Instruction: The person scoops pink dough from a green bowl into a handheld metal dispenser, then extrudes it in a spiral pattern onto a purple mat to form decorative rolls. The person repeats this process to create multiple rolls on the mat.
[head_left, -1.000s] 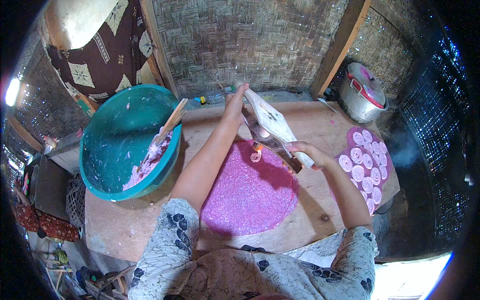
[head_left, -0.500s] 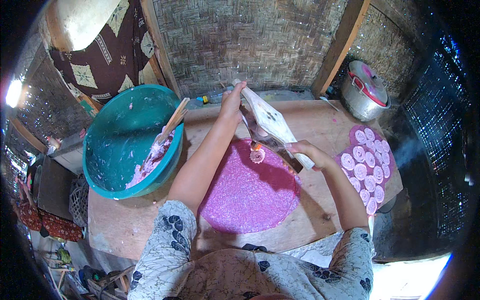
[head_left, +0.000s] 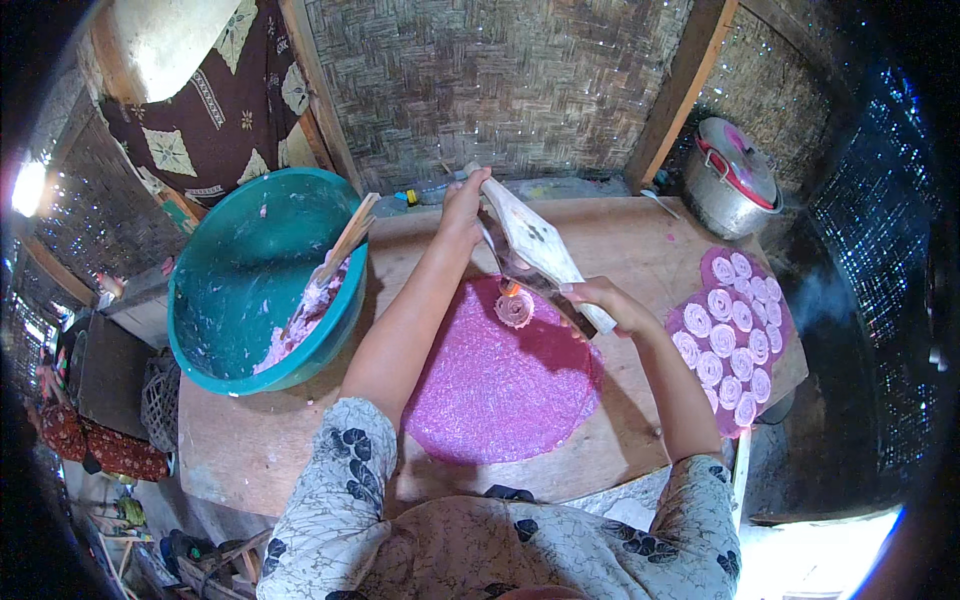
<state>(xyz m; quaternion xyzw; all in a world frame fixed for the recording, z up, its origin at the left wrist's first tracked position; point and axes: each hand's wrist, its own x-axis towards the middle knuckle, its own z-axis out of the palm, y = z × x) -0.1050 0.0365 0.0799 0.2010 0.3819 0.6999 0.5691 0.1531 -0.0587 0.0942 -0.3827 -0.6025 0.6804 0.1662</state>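
Both hands grip a long wooden press made of two pieces, a pale upper bar (head_left: 540,240) over a dark lower plank (head_left: 545,290). My left hand (head_left: 465,205) is closed round its far end, and my right hand (head_left: 608,305) wraps the near right end. An orange nozzle (head_left: 509,287) shows under the press. Just below it, a pale pink dough spiral (head_left: 515,311) lies on a round, bright pink mat (head_left: 500,400). The press partly hides the mat's far edge and casts a shadow on it.
A big green basin (head_left: 225,270) with pink dough (head_left: 300,325) and a wooden stick (head_left: 345,240) stands left on the wooden table (head_left: 235,440). At right, pink mats carry several dough spirals (head_left: 722,338). A lidded metal pot (head_left: 728,190) and a spoon (head_left: 660,204) are behind them.
The dough spiral under the nozzle has grown wider. The upper bar has come nearer the dark plank, and my right hand has shifted slightly left.
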